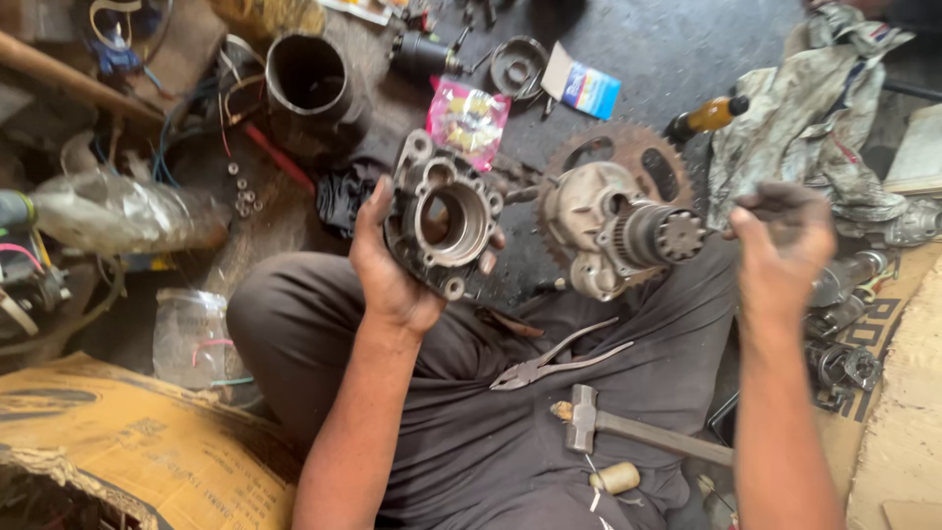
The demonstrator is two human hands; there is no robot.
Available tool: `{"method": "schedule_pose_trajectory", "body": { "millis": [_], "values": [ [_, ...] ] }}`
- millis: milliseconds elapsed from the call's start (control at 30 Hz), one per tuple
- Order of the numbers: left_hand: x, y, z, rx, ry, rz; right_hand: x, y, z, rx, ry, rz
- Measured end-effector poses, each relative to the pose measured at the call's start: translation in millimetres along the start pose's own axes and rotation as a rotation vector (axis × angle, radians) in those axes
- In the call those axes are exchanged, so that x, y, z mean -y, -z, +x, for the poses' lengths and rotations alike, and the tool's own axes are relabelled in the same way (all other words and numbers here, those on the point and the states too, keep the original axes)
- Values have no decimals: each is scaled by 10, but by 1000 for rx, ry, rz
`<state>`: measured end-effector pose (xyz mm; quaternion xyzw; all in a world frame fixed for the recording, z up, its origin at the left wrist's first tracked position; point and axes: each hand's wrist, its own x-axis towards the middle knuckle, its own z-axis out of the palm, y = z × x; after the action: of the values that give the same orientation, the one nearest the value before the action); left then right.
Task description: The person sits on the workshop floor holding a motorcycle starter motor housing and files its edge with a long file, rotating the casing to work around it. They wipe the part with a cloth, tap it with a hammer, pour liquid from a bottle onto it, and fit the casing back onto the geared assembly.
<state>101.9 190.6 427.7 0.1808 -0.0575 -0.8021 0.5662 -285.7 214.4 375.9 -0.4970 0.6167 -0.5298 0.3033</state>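
Nearest the camera, on the dark cloth over the person's lap, lie a hammer (589, 420), a pair of pliers (549, 365) and a small wooden-handled tool (614, 478). Above them, the left hand (392, 265) holds a round metal housing (442, 221) upright, thumb along its left rim and fingertips wrapped round its right edge; its open bore faces the camera. Directly right of the housing, close beside it but apart from it as far as can be seen, is a geared hub assembly (618, 231) backed by a rusty sprocket (633, 157). What supports the assembly cannot be told. Its long axis runs roughly left to right, and its splined end points right, away from the housing and toward the right hand (785, 240). The right hand hovers just right of that splined end, fingers curled and pinched together; whether something small is held between them, or whether they touch the splines, cannot be told. The right hand is thus the nearer one to the assembly's tip, the left the nearer to its body. Beyond the housing lie a pink packet (469, 120) and a dark metal cylinder (309, 79); far right of the housing, a crumpled rag (814, 108).
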Motion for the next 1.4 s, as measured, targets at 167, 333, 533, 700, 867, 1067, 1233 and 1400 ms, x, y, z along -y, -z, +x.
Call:
{"method": "schedule_pose_trajectory", "body": {
  "millis": [167, 333, 533, 700, 867, 1067, 1233, 1400],
  "values": [
    [-95, 101, 29, -12, -56, 18, 1440, -322, -114, 458, 295, -315],
    [-200, 111, -28, -47, -56, 58, 2011, -838, 42, 751, 639, -1095],
    [-276, 227, -54, -94, -125, 118, 1974, -1049, 130, 893, 577, -1198],
    [-311, 311, -37, -117, -139, 127, 1942, -1131, 148, 899, 543, -1200],
    [-354, 309, -41, -78, -110, 88, 1969, -1247, 74, 780, 550, -1125],
    [-353, 214, -69, 257, -40, 48, 1967, -1375, -99, 567, 626, -1005],
    [-318, 128, -169, 360, 71, -143, 2037, -1333, -119, 596, 508, -1121],
    [-309, 73, -152, 296, 25, -51, 2119, -1219, -75, 663, 454, -1179]
  ]
}}
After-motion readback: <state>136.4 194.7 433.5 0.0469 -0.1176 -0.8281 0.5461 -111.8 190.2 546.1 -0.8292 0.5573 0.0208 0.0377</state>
